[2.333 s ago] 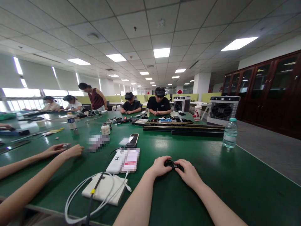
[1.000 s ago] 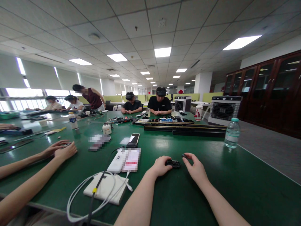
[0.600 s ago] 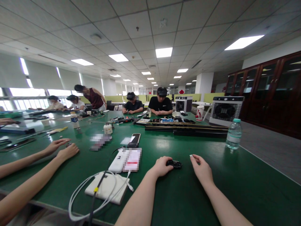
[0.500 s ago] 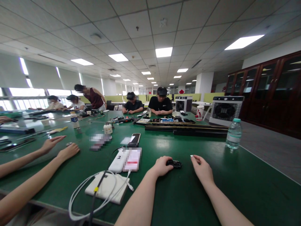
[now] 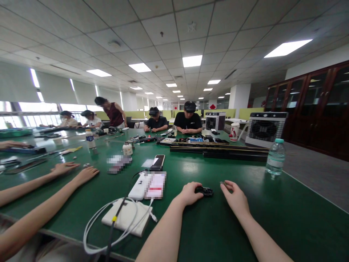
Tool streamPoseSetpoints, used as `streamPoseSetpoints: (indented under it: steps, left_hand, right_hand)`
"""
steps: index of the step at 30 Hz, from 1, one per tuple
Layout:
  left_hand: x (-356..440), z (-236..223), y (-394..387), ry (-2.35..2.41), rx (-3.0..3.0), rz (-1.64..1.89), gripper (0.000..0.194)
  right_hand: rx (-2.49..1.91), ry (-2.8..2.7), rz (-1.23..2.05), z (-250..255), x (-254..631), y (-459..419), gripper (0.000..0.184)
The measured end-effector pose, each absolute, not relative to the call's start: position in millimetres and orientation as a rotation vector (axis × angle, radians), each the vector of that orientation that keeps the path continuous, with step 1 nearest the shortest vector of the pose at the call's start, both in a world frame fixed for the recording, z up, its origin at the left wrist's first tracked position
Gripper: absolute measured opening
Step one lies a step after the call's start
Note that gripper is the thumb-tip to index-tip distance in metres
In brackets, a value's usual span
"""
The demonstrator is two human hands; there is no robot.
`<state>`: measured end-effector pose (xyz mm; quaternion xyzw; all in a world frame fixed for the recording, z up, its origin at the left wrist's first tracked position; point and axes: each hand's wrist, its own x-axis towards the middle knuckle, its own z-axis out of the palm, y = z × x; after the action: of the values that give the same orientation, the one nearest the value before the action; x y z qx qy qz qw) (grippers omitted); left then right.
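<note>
My left hand (image 5: 191,194) rests on the green table (image 5: 218,225), fingers curled round the left end of a small black device (image 5: 205,190) that lies flat on the top. A hand's width to the right, my right hand (image 5: 236,198) hovers just above the table. Its thumb and forefinger pinch a tiny piece (image 5: 223,183) too small to name. The two hands are apart, and the black device's right end is free.
White power banks and cables (image 5: 128,214) lie to my left, a phone (image 5: 158,162) beyond them. A neighbour's two forearms (image 5: 54,182) stretch over the table at far left. A water bottle (image 5: 275,156) stands right, long black rails (image 5: 218,149) run behind. Several people sit opposite.
My right hand has come off the black device and moved right, pinching a tiny piece. The left hand has stayed on the device. The neighbour's hands have flattened on the table.
</note>
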<state>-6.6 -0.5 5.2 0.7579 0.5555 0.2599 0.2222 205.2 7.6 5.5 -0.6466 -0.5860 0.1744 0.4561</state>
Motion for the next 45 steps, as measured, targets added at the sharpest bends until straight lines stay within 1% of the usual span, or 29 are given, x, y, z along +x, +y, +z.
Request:
streamPoseSetpoints:
  steps: [6, 14, 26, 34, 45]
  left_hand:
    - [-6.9, 4.5, 0.9, 1.532, 2.092, 0.712, 0.051]
    - [-6.9, 4.0, 1.1, 1.516, 2.095, 0.732, 0.05]
    - [-5.8, 9.2, -2.3, 1.5, 2.119, 0.736, 0.047]
    - [-5.9, 9.6, -3.4, 1.491, 2.108, 0.75, 0.046]
    - [-6.3, 7.1, -0.8, 1.469, 2.116, 0.751, 0.045]
  right_hand:
    - [-1.484, -1.5, 0.386, 6.4, 202.3, 5.2, 0.041]
    - [-1.347, -1.607, 0.316, 7.4, 196.4, 2.5, 0.04]
    - [-1.225, -1.79, 0.176, 5.3, 189.2, 0.4, 0.03]
    - [-1.174, -2.01, 0.131, 8.7, 184.8, -8.6, 0.023]
    - [-1.185, -2.143, 0.104, 1.9, 185.2, -7.1, 0.023]
